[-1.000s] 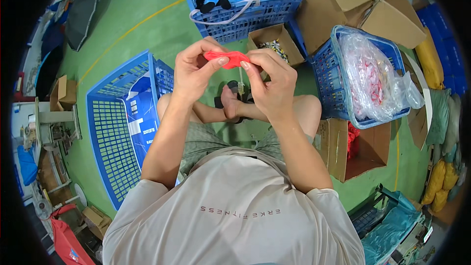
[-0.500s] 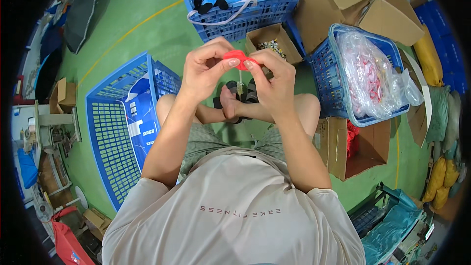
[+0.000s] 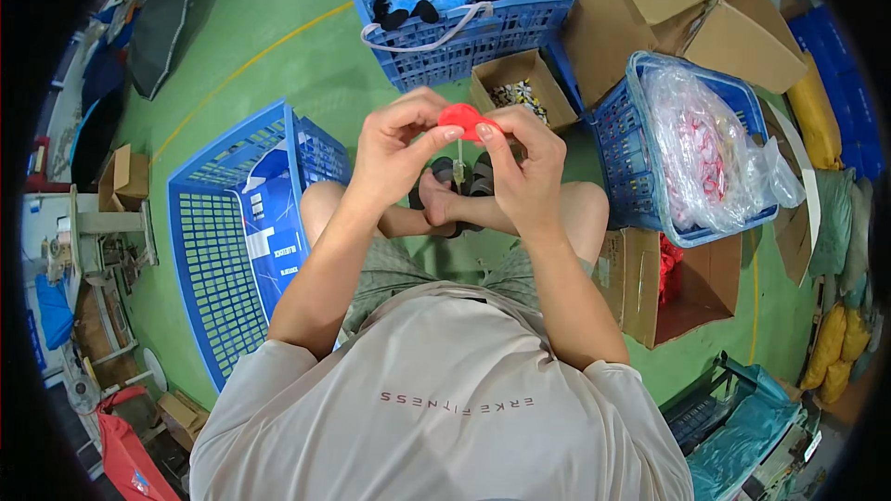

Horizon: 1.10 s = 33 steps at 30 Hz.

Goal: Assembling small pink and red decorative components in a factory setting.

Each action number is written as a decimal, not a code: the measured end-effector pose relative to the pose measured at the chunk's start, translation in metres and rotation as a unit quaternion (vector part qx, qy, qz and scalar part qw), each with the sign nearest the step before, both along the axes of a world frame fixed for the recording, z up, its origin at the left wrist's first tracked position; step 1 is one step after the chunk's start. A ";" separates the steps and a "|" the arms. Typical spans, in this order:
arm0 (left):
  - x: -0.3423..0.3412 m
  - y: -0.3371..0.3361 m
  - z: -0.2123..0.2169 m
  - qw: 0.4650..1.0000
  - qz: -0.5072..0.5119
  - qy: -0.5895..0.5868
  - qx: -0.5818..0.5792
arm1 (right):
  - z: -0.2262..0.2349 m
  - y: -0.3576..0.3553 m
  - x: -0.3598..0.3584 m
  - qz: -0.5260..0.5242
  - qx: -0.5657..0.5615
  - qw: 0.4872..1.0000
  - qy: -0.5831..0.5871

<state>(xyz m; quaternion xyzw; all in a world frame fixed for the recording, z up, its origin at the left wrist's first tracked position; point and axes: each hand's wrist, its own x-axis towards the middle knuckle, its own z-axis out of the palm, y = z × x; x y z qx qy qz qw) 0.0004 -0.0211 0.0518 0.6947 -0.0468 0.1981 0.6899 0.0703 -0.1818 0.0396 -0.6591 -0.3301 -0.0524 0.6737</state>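
Note:
Out in front of my body, a small red fabric-like piece (image 3: 467, 119) is pinched between both hands. My left hand (image 3: 397, 142) grips its left side, thumb on the near face and fingers curled behind. My right hand (image 3: 526, 153) closes on the right side in a similar pinch, thumb tip on the lower edge. Directly below the red piece shows a thin pale rod with a yellowish, clear lower part (image 3: 458, 173). Whether the rod is joined to the red piece I cannot tell.
Blue plush toys with black parts fill a blue basket (image 3: 445, 56) ahead. An open carton (image 3: 554, 97) of small parts sits near it. To the right are a blue basket (image 3: 647, 162) with a clear bag and a carton (image 3: 640, 292) holding red pieces. A blue basket (image 3: 190, 288) stands left.
Both hands still hold the red piece, now turned a little so that its rounded left part shows more. The whole view has shifted slightly.

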 end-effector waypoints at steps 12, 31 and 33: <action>0.021 -0.029 0.030 0.997 0.054 -0.055 0.025 | 0.041 -0.023 0.024 0.057 -0.037 0.996 0.061; 0.001 0.003 -0.055 0.971 0.152 0.114 -0.144 | 0.066 -0.049 0.008 -0.046 0.366 0.892 0.260; -0.015 0.031 -0.106 0.966 0.124 0.165 -0.154 | 0.057 -0.098 0.018 -0.060 0.313 0.911 0.262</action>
